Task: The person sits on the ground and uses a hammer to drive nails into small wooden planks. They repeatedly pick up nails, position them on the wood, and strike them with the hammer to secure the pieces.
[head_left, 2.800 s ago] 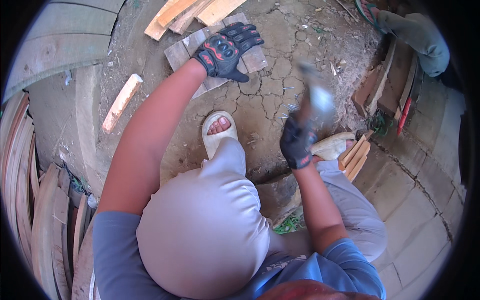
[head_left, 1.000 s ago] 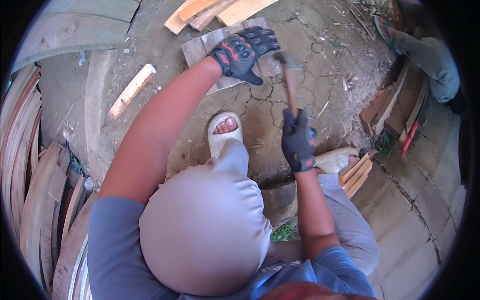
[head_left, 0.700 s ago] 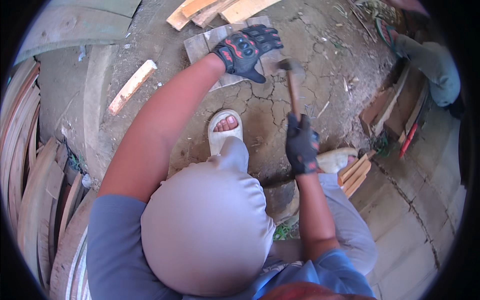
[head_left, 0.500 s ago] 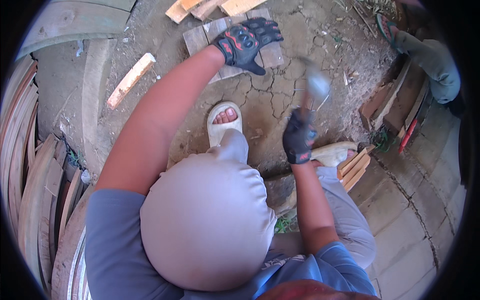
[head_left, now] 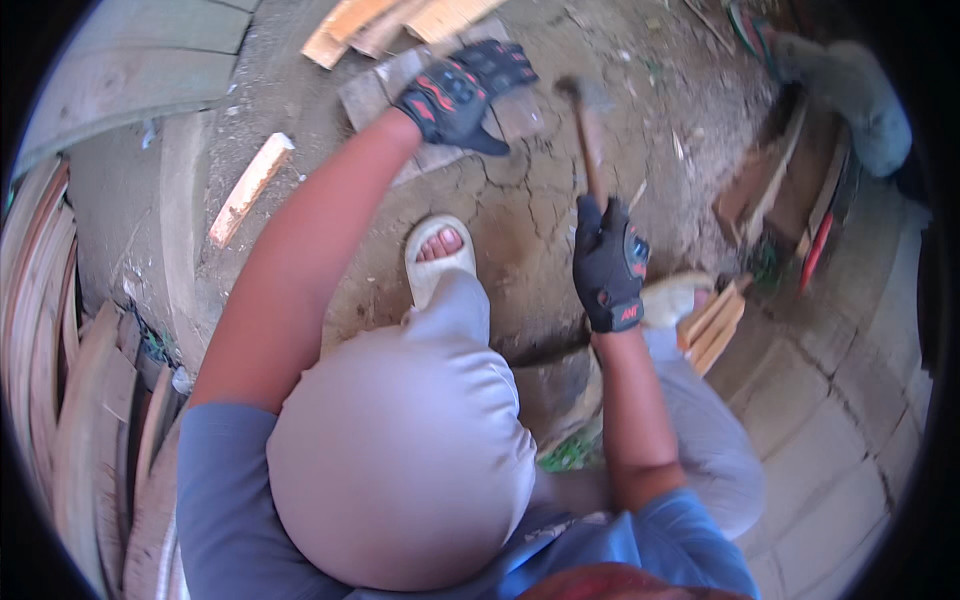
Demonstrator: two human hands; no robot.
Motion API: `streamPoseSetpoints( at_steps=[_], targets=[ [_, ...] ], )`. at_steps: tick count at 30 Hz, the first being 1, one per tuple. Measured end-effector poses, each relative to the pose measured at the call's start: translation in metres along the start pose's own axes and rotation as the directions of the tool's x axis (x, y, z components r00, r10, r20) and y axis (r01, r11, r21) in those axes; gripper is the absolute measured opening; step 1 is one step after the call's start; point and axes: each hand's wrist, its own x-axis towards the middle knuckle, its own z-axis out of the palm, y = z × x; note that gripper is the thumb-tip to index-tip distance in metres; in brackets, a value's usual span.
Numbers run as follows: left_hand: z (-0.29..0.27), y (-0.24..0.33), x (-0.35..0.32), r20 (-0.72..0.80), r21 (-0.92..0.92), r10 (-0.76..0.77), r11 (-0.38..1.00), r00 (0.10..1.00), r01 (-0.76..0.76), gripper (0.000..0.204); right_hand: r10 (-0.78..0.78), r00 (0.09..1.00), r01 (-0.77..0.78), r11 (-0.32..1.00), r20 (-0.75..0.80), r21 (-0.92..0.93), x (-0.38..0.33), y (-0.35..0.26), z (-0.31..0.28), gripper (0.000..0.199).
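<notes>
My right hand (head_left: 610,262), in a black glove with red marks, is wrapped round the wooden handle of a hammer (head_left: 590,150). The hammer's dark head points away from me, a little right of a small panel of greyish boards (head_left: 372,100) on the ground. Across that panel lies my left hand (head_left: 462,95), gloved the same way, palm down with its fingers stretched out and thumb apart. What is under the left palm is hidden.
Cut wood pieces (head_left: 360,25) lie beyond the panel, and a single pale block (head_left: 250,190) is left of it. Curved planks (head_left: 85,420) are stacked at left. A wood bundle (head_left: 712,325) sits by my right foot. Another person's leg (head_left: 850,90) shows at far right.
The hammer, blurred and raised near my right hand before, now reaches farther forward and left, its head nearer the boards. My right hand has turned. The left hand stays on the boards; the view shifted slightly.
</notes>
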Motion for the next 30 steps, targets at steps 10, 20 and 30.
streamPoseSetpoints(
  at_steps=[10, 20, 30],
  targets=[
    [-0.007, 0.005, 0.021, 0.015, -0.032, 0.060, 0.998, 0.998, -0.060, 0.105, 0.017, 0.997, -0.034, 0.968, 0.071, 0.248, -0.001, 0.024, 0.020, 0.047],
    [-0.007, 0.017, 0.027, 0.068, 0.044, 0.053, 0.997, 0.996, -0.056, 0.108, 0.329, 0.937, -0.281, 0.911, -0.121, 0.301, 0.035, 0.057, 0.012, 0.040],
    [-0.013, 0.016, 0.022, 0.045, 0.036, 0.076, 0.996, 0.996, -0.077, 0.106, 0.117, 0.989, -0.071, 0.911, -0.091, 0.407, 0.022, 0.036, -0.007, 0.036]
  ],
)
